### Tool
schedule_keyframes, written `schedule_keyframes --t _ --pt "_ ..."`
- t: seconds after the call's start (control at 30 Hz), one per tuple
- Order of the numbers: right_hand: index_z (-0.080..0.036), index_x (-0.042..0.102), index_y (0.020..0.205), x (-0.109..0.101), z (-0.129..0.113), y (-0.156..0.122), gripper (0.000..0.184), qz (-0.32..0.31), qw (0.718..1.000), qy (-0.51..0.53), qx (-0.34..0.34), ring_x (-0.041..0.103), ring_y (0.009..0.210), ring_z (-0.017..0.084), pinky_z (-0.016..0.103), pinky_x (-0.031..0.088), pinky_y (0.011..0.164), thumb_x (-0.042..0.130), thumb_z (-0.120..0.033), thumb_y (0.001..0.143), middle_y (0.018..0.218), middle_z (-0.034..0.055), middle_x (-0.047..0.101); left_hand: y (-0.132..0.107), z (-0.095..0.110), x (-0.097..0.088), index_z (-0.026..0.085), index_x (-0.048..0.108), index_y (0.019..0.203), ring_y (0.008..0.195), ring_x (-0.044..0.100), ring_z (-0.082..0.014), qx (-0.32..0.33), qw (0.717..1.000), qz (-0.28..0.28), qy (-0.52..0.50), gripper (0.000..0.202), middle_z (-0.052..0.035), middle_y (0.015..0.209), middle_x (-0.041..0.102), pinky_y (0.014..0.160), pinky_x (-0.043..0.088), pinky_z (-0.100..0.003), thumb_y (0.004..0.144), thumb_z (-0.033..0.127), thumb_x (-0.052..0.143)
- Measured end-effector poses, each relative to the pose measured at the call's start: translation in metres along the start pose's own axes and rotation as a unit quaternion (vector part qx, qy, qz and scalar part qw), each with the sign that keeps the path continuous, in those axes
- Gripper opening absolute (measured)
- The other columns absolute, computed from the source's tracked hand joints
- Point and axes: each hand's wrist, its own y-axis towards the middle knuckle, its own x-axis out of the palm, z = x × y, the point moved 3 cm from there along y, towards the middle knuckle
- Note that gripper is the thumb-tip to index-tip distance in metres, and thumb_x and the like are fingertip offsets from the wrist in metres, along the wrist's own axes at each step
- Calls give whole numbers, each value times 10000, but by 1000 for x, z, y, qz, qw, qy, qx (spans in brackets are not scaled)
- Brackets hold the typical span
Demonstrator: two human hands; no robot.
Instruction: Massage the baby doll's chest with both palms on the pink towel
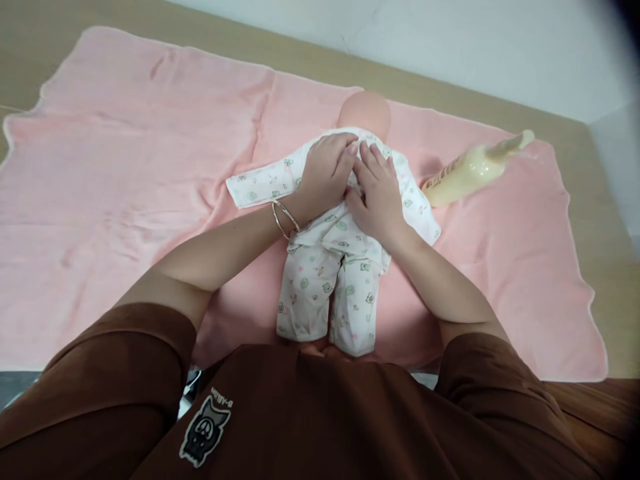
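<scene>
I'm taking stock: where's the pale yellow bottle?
In the head view, the bottle is right of centre, on the pink blanket, beside the doll's sleeve.

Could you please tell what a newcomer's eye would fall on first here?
Probably the doll in white patterned clothes, lying on the pink blanket mid-picture, with the left hand and right hand on its upper body. Then the pale yellow bottle, on the blanket to the doll's right in the picture.

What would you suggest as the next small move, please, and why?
Probably slide the right hand down to smooth the shirt: it and the left hand are at the shirt's upper middle, while the fabric below them looks creased above the trousers.
</scene>
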Motion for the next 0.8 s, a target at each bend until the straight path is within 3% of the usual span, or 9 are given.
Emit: schedule_keyframes --t 0.13,0.33,0.5,0.8 --pt "-180 325 1576 -1 0 1 622 -11 1000 7 9 197 1572 336 643 123 1258 409 -345 982 1687 109 277 3 -2 2 238 601 1050 1030 602 -187 7 1000 -7 22 291 -50 1061 694 1014 446 -380 1075 323 324" --pt "-197 370 1551 -4 -2 1 589 -11 1000 20 15 192 1576 316 614 122 1277 421 -345 983 1690 75 277 4 -2 2 278 632 1033 1140 591 -204 -29 999 -29 10 229 -29 1118 682 1089 431 -390 1058 323 409" --pt "-149 403 1528 -7 -5 0 571 -13 1000 9 22 193 1573 310 568 113 1292 427 -313 981 1687 94 285 5 -2 2 249 629 1049 1111 589 -188 -21 999 -31 20 171 -31 1117 688 1082 441 -381 1029 246 459" --pt "-208 394 1523 -4 1 0 548 -17 1000 23 7 156 1585 326 623 127 1276 398 -385 1005 1684 84 279 4 -2 2 264 639 1016 1129 613 -210 -19 999 -25 18 160 -33 1106 696 1085 461 -404 998 226 484"
